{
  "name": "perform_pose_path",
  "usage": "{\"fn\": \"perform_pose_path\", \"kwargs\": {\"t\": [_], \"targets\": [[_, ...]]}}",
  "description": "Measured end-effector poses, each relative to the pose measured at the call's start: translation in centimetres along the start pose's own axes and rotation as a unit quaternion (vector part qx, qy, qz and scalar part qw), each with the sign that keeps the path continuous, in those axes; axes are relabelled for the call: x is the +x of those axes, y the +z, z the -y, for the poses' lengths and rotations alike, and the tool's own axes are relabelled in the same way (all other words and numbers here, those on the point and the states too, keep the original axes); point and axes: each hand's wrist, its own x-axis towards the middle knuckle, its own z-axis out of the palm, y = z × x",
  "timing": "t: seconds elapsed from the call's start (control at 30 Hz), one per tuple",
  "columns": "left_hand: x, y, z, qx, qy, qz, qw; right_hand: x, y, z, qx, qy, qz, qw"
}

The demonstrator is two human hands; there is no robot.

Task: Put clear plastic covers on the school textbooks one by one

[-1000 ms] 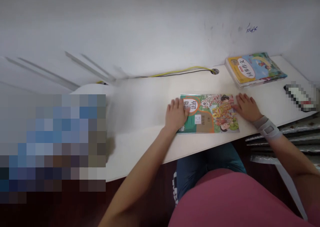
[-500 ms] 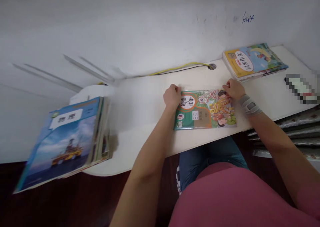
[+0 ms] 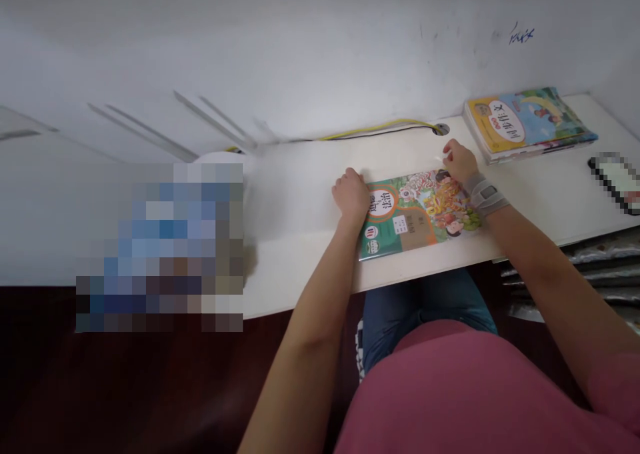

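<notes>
A textbook (image 3: 423, 214) with a green and orange cover and a colourful festival picture lies flat before me on the white desk, turned slightly. Its surface has a glossy, clear plastic sheen. My left hand (image 3: 351, 195) is closed at the book's upper left edge, its fingers curled and partly hidden. At the upper right corner, my right hand (image 3: 461, 163), with a grey band on the wrist, is pinched just above the book. A thin, clear, shiny edge of what looks like a plastic book cover (image 3: 440, 160) shows by its fingertips.
A stack of books (image 3: 530, 122) with a yellow and blue top cover lies at the back right. Right of it is a blurred phone-like object (image 3: 617, 181). A pixelated blue book pile (image 3: 170, 247) stands at the left. A yellow cable (image 3: 373, 129) runs along the wall into a desk hole.
My right hand has risen slightly off the book's upper right corner. The textbook has tilted a little, its right side farther from me. The view has shifted left.
</notes>
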Motion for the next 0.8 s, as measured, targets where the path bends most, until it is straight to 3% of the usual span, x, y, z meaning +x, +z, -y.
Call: {"fn": "perform_pose_path", "kwargs": {"t": [0.17,0.3,0.47,0.63,0.7,0.8], "targets": [[-0.2,-1.2,-0.7,0.011,0.039,-0.008,0.999,-1.1,0.8,0.4,-0.085,-0.083,-0.025,0.993],[-1.9,-2.1,-3.4,-0.001,0.118,-0.005,0.993,-1.2,1.0,0.5,-0.097,-0.092,-0.017,0.991],[-5.3,-0.3,-7.0,-0.043,0.161,0.066,0.984,-0.9,0.6,0.2,-0.094,-0.082,-0.005,0.992],[-6.2,1.6,-7.3,-0.074,0.152,0.061,0.984,-0.7,-1.4,1.9,-0.107,-0.04,0.005,0.993],[-6.0,1.7,-7.0,-0.085,0.151,0.067,0.983,-1.8,-1.6,4.3,-0.115,-0.087,-0.008,0.99],[-5.6,1.7,-6.1,-0.105,0.186,0.082,0.973,-4.8,-0.4,7.8,-0.059,-0.253,0.046,0.965]]}}
